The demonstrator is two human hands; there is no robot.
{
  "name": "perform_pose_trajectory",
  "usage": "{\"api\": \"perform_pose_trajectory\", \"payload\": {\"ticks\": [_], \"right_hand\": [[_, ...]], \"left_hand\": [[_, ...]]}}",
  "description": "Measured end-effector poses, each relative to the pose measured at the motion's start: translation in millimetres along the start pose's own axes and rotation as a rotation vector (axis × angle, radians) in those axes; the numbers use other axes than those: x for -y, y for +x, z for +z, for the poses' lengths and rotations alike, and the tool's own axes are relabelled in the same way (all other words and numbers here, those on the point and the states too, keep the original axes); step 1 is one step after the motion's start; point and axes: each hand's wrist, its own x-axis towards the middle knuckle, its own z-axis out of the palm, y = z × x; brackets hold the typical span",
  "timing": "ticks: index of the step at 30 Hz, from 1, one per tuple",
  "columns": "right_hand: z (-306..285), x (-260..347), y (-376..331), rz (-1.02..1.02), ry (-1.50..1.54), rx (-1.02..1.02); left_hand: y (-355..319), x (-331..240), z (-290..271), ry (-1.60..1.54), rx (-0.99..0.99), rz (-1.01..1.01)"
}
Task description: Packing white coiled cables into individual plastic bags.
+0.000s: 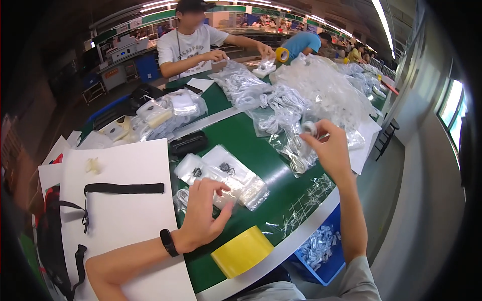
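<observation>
My left hand (205, 210) rests on a stack of small clear plastic bags (228, 175) on the green table (281, 200), fingers pinching the top bag. My right hand (329, 145) is raised further out over the table and pinches a small coiled white cable (309, 127) between its fingertips. Beneath and beyond it lies a big heap of bagged white cables (311, 95). A black band (167, 242) is on my left wrist.
A roll of yellow tape (242, 251) lies at the table's near edge. White sheets (120, 200) with a black strap (123, 188) cover the left. A black pouch (189, 143) lies nearby. A blue bin (321, 251) of cables sits below. A person in a white shirt (188, 47) works opposite.
</observation>
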Motion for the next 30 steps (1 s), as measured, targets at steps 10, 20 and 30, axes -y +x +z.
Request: {"api": "perform_pose_trajectory", "payload": {"ticks": [10, 20, 30], "right_hand": [[85, 120, -46, -0.416, 0.205, 0.372], [99, 131, -46, -0.351, 0.212, 0.104], [107, 110, -33, -0.836, -0.093, 0.023]], "left_hand": [[45, -17, -38, -0.835, -0.289, -0.424], [40, 16, -39, -0.751, -0.249, -0.449], [17, 18, -10, -0.754, -0.162, -0.509]]}}
